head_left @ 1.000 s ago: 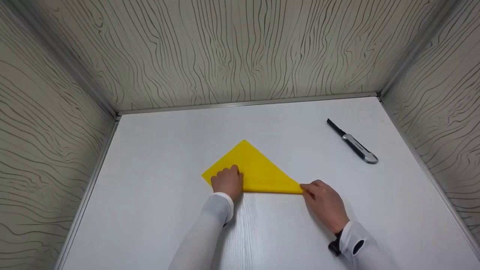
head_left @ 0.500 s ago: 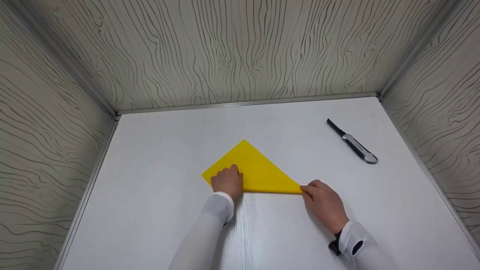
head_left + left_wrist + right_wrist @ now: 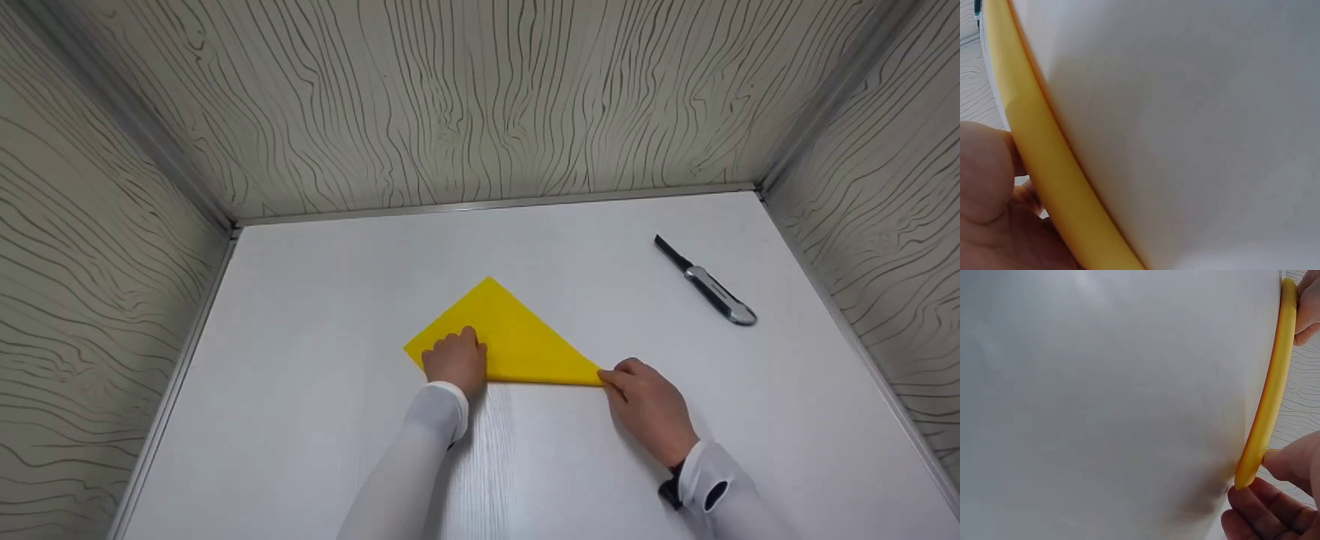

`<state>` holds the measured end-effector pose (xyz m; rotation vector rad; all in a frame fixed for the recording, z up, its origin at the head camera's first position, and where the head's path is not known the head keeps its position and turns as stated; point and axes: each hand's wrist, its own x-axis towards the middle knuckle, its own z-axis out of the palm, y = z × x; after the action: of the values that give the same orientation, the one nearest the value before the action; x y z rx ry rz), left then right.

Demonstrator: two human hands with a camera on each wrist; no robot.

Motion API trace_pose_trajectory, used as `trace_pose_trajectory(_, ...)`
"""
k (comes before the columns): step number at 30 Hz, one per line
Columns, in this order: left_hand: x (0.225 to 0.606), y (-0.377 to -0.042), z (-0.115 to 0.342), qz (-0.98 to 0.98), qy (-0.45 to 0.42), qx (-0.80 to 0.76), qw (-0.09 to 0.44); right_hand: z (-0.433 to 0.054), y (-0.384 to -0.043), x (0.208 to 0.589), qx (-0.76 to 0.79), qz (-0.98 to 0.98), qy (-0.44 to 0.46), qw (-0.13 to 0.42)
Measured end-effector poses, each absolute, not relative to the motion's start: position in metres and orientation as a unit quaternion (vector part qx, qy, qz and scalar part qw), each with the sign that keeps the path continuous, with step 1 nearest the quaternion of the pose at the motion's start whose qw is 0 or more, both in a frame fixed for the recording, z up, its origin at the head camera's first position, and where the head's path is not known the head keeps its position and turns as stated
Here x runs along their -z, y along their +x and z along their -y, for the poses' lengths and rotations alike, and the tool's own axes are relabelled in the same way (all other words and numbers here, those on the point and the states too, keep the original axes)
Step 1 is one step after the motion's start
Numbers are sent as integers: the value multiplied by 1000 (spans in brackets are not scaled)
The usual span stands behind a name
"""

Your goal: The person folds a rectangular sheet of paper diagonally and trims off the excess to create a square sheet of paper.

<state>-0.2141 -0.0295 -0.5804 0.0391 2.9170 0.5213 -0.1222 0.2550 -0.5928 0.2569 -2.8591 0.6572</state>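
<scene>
A sheet of yellow paper [image 3: 525, 345], doubled over into a triangle, lies on the white table with its top corner pointing away. Its near edge is a soft, rounded fold, which in the left wrist view shows as a curved yellow band [image 3: 1050, 152]. My left hand [image 3: 455, 362] presses down on the left part of the paper with curled fingers, covering some of it. At the right corner, my right hand [image 3: 651, 409] pinches the paper between thumb and fingertips; the right wrist view shows the thumb [image 3: 1292, 461] on one side of the fold's end.
A folding knife [image 3: 709, 289] with a black blade and a silver-black handle lies unfolded on the table [image 3: 322, 315] at the back right. Wood-patterned panels [image 3: 480, 105] rise behind the table and at both sides, with grey metal strips along the edges.
</scene>
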Motion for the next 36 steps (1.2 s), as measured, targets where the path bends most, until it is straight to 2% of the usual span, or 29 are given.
trace_pose_trajectory(23, 576, -215, 27, -982, 4, -155, 112, -254, -119, 591, -174, 973, 124, 83)
trace_pose_trajectory(36, 578, -214, 27, -981, -1, -166, 104, -253, -117, 589, -172, 974, 129, 68)
